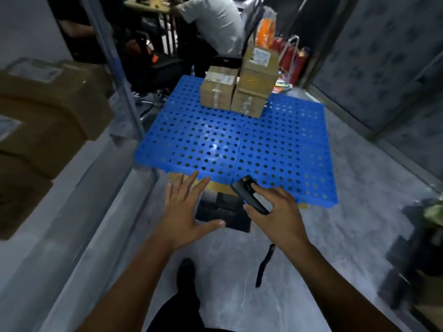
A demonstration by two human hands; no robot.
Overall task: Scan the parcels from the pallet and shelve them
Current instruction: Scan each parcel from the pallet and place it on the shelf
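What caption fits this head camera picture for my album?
With scanner in right hand and left hand open, a person faces boxes on a pallet.

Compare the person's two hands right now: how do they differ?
The left hand is empty, while the right hand grips a black scanner. The left hand's fingers are straight and spread; the right hand's curl round the scanner, one resting on top. Both are bare, backs up, held out by the near edge of the blue pallet.
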